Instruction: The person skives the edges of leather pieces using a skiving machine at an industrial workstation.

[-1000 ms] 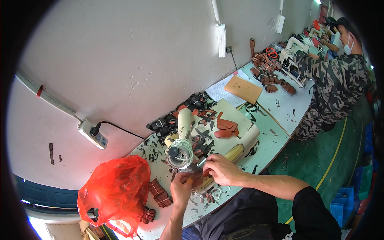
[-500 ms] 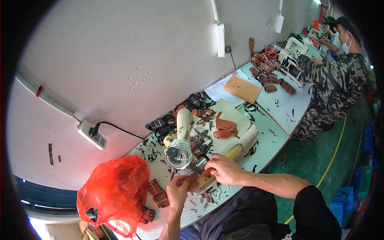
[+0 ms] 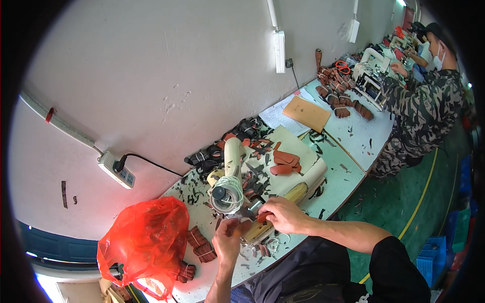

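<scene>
My right hand (image 3: pixel 284 214) pinches a small reddish-brown leather piece (image 3: pixel 263 217) beside the metal roller (image 3: pixel 255 205) of a cream-coloured bench machine (image 3: pixel 316 169). Just to its left, my left hand (image 3: pixel 227 241) has its fingers closed on another reddish-brown leather piece (image 3: pixel 244 225), partly smeared by motion. Both hands are low at the machine's near side. On top of the machine lie a stack of reddish leather pieces (image 3: pixel 285 160) and many dark scraps (image 3: pixel 254 179). A round lamp head (image 3: pixel 227 194) wrapped in white cord stands over the work.
A red plastic bag (image 3: pixel 144 240) sits at the left, with tied brown bundles (image 3: pixel 201 245) beside it. Black bundles (image 3: pixel 204 155) lie along the wall. A brown envelope (image 3: pixel 306 112) rests on papers. To the right, a co-worker (image 3: pixel 427 96) sits at another machine (image 3: pixel 371 83).
My left hand has shifted slightly, and the piece in it now shows less and is blurred. My right hand stays nearly in place. The co-worker's arms have moved at the other machine.
</scene>
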Available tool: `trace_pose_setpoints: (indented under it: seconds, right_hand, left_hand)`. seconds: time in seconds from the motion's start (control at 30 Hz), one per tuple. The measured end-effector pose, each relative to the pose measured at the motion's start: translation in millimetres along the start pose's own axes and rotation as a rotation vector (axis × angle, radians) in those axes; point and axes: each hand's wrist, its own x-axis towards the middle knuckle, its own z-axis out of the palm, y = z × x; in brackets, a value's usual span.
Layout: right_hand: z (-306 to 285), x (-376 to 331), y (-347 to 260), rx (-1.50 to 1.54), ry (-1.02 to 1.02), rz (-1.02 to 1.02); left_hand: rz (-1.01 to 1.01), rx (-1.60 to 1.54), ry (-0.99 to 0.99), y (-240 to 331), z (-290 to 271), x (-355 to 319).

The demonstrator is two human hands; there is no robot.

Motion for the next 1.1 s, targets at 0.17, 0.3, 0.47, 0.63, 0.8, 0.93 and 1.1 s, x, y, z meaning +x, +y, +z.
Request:
trace_pose_setpoints:
  seconds: [0.17,0.3,0.47,0.63,0.8,0.93,1.1]
  right_hand:
    - [7.2,3.6,2.1,0.018,0.022,-0.089]
    - [4.6,-2.7,-7.5,-0.093,0.078,-0.097]
    - [-21.7,-22.4,-3.6,-0.337,0.396,-0.43]
    - [-31.2,-26.9,5.4,-0.495,0.646,-0.697]
    - [-34.1,-22.9,15.1,-0.493,0.596,-0.605]
    - [-48.1,-6.8,23.4,-0.174,0.573,-0.302]
    - [-69.4,30.4,35.9,0.257,0.569,0.068]
  left_hand:
    - [0.2,0.2,0.097,14.4,21.3,2.5]
    - [0.151,0.085,0.122,-1.4,23.8,1.8]
    - [0.115,0.029,0.183,-14.6,-2.4,-19.5]
    - [0.08,-0.03,0.196,-20.6,-12.6,-29.6]
    - [-0.002,-0.034,0.189,-22.1,-14.5,-36.9]
    - [0.013,0.011,0.176,-36.3,-17.2,-48.7]
    - [-0.099,-0.089,-0.025,-41.3,2.6,-76.3]
